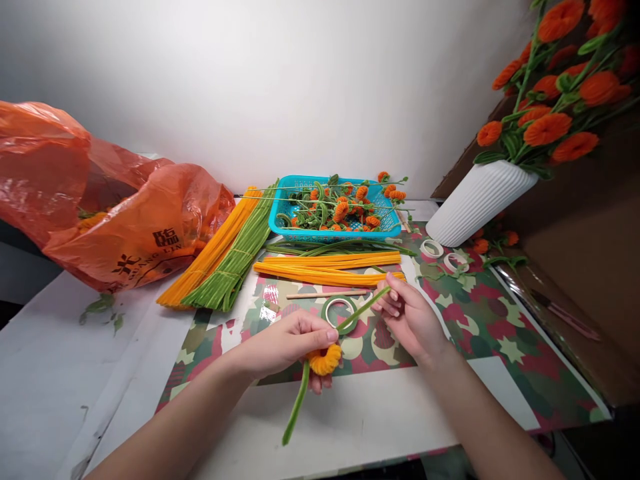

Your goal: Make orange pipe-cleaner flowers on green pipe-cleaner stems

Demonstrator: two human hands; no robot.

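My left hand is closed around a yellow-orange pipe-cleaner flower, its thumb pressing at the upper edge. A green pipe cleaner passes by the flower, one end rising to the right and the other hanging below the left hand. My right hand pinches the upper end of that green stem between thumb and fingers. Just beyond the hands lies a roll of green tape, with a thin wooden stick behind it.
Yellow pipe cleaners lie beyond the stick. A blue basket holds orange flowers and green pieces. Yellow and green bundles and an orange plastic bag are at left. A white vase and white tape rolls stand at right.
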